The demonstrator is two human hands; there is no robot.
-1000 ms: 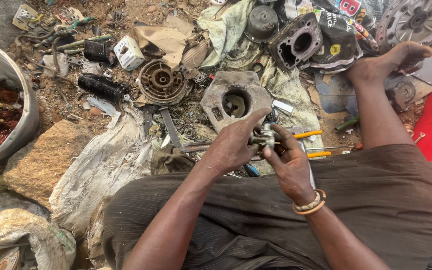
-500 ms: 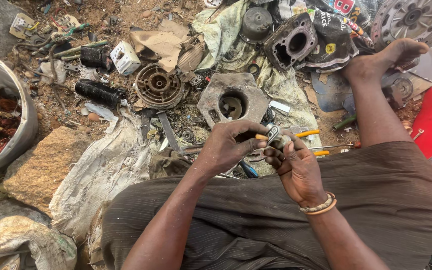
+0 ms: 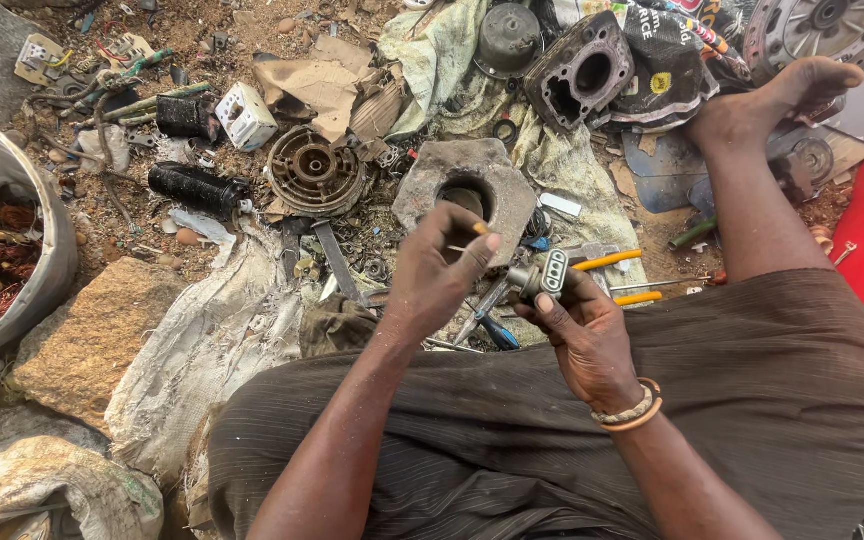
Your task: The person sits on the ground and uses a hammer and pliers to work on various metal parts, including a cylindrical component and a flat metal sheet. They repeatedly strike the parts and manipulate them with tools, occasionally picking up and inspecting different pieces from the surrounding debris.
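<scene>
metal part (image 3: 542, 277) in right hand (image 3: 582, 335) points left, long axis level.

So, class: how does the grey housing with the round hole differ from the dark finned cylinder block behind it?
The grey housing is pale, smooth-faced and lies flat. The cylinder block is darker, ribbed with fins and sits tilted on cloth, farther from the left hand and right hand. Both are metal with a round bore.

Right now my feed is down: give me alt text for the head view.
The right hand holds a small grey metal part over the lap, while the left hand pinches a tiny piece beside it. Beyond lie a grey metal housing, pliers and scattered scrap.
</scene>
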